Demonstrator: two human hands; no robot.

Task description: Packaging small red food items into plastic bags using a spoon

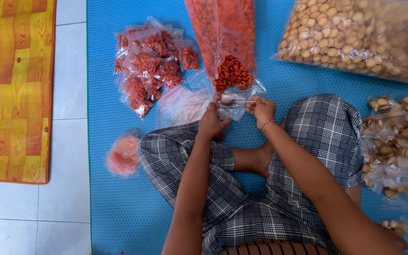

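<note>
big snack bag: cut off top, right | spoon bowl: contents unclear

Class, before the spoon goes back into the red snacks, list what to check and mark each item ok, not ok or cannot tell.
1. Spoon gripped by right hand: ok.
2. Left hand holding a small clear bag beneath the spoon: ok.
3. Small bag's mouth open: cannot tell.
4. Big bag of red snacks open within reach: ok.
5. Empty bags at hand: ok.
6. Spoon loaded: cannot tell.
</note>
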